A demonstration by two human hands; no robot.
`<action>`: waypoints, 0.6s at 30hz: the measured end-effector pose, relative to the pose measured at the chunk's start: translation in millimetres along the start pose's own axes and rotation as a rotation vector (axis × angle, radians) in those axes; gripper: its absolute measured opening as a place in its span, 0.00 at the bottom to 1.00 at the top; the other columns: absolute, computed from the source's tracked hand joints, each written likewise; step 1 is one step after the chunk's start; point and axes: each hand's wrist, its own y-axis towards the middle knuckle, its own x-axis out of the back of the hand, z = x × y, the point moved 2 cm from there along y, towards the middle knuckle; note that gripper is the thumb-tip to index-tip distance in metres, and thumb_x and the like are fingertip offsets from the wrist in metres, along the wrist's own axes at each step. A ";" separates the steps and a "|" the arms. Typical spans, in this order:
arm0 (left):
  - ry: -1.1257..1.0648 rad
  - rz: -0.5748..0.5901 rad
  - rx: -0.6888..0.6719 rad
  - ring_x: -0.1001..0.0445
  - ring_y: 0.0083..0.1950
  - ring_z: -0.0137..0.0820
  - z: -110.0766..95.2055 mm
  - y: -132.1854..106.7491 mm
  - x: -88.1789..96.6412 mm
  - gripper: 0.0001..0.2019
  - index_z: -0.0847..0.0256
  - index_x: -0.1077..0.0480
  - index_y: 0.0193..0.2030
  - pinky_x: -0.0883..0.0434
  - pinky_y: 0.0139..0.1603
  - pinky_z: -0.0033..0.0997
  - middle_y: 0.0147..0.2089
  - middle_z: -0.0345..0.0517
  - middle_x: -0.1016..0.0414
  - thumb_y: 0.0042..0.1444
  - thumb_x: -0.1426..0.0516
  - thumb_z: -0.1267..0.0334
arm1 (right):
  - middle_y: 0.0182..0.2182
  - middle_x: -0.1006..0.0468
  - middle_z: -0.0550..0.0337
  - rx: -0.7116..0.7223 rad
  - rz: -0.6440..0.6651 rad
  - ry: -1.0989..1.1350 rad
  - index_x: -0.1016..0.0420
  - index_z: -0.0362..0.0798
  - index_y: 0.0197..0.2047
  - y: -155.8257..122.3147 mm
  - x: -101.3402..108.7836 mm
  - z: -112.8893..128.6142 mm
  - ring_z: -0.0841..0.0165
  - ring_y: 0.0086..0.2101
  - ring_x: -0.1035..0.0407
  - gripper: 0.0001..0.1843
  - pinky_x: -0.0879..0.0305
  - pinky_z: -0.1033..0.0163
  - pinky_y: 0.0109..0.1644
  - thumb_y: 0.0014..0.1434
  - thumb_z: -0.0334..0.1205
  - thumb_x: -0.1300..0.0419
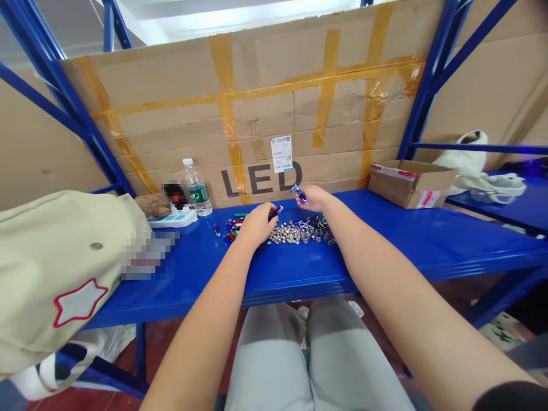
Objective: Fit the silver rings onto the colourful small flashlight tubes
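My left hand (257,225) is closed around a small dark, shiny tube-like piece (276,212) at the left of a pile. My right hand (314,198), raised a little behind the pile, pinches a small shiny blue piece (301,197) with a pale, thin end pointing up and left. Between and below both hands lies a heap of small round silvery metal parts (291,233). Darker bits and thin metal loops (314,225) are mixed in at its right. Several coloured tubes (233,228), red, green and blue, lie partly hidden behind my left hand.
A blue shelf table (282,274) carries everything. At its left are a cream bag (55,257), a white power strip (173,219) and a water bottle (199,191). An open cardboard box (411,182) stands right. A taped cardboard sheet (257,114) closes the back between blue posts.
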 end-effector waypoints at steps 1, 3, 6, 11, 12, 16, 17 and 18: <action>-0.001 0.003 0.003 0.25 0.48 0.39 0.6 0.0 -0.6 0.08 0.60 0.31 0.45 0.29 0.50 0.39 0.47 0.49 0.23 0.58 0.44 0.66 | 0.19 0.39 0.66 -0.025 0.004 0.030 0.36 0.47 0.34 -3.5 1.0 2.4 0.76 0.20 0.43 0.11 0.40 0.73 0.23 0.67 0.32 0.54; -0.008 0.006 -0.001 0.25 0.47 0.38 1.9 0.0 -1.9 0.08 0.60 0.31 0.45 0.29 0.50 0.38 0.47 0.49 0.23 0.58 0.44 0.66 | 0.19 0.41 0.66 -0.070 0.015 0.073 0.38 0.47 0.32 -9.7 2.1 5.4 0.77 0.19 0.46 0.13 0.44 0.75 0.20 0.68 0.34 0.56; -0.010 0.009 -0.018 0.25 0.48 0.38 3.3 0.4 -3.6 0.08 0.60 0.31 0.45 0.29 0.50 0.38 0.47 0.49 0.23 0.58 0.44 0.66 | 0.19 0.43 0.67 -0.130 0.067 0.119 0.40 0.47 0.31 -15.6 0.4 4.8 0.78 0.18 0.49 0.14 0.48 0.77 0.19 0.69 0.36 0.54; -0.011 0.019 -0.018 0.25 0.47 0.37 3.6 0.9 -4.5 0.08 0.60 0.31 0.44 0.29 0.49 0.37 0.46 0.49 0.23 0.58 0.43 0.67 | 0.20 0.37 0.64 -0.132 0.017 0.047 0.40 0.46 0.32 -16.6 -5.2 -0.1 0.79 0.18 0.47 0.13 0.50 0.77 0.17 0.69 0.35 0.55; -0.009 0.022 -0.019 0.25 0.47 0.37 3.4 0.9 -4.5 0.07 0.60 0.31 0.44 0.29 0.49 0.37 0.46 0.48 0.23 0.58 0.43 0.67 | 0.20 0.37 0.64 -0.135 0.003 0.030 0.40 0.47 0.31 -16.3 -5.9 -0.7 0.79 0.17 0.47 0.14 0.52 0.76 0.17 0.69 0.35 0.57; 0.012 0.031 -0.015 0.25 0.47 0.38 2.6 0.6 -4.1 0.07 0.60 0.31 0.44 0.29 0.50 0.37 0.46 0.48 0.23 0.58 0.43 0.67 | 0.17 0.44 0.68 -0.171 0.024 0.038 0.44 0.47 0.28 -16.0 -6.6 -0.3 0.79 0.15 0.54 0.16 0.57 0.77 0.15 0.70 0.36 0.60; 0.013 0.032 -0.013 0.25 0.47 0.38 2.5 0.4 -4.0 0.07 0.59 0.31 0.44 0.29 0.50 0.37 0.46 0.48 0.23 0.58 0.43 0.67 | 0.17 0.45 0.68 -0.186 0.037 0.045 0.45 0.48 0.28 -16.2 -6.1 0.0 0.79 0.15 0.54 0.17 0.57 0.77 0.15 0.70 0.36 0.59; 0.014 0.034 -0.012 0.25 0.47 0.38 2.4 0.3 -3.8 0.08 0.59 0.31 0.44 0.29 0.50 0.37 0.46 0.48 0.22 0.58 0.43 0.67 | 0.17 0.46 0.68 -0.201 0.056 0.054 0.45 0.48 0.28 -16.5 -5.7 0.3 0.79 0.16 0.54 0.16 0.56 0.77 0.16 0.69 0.36 0.59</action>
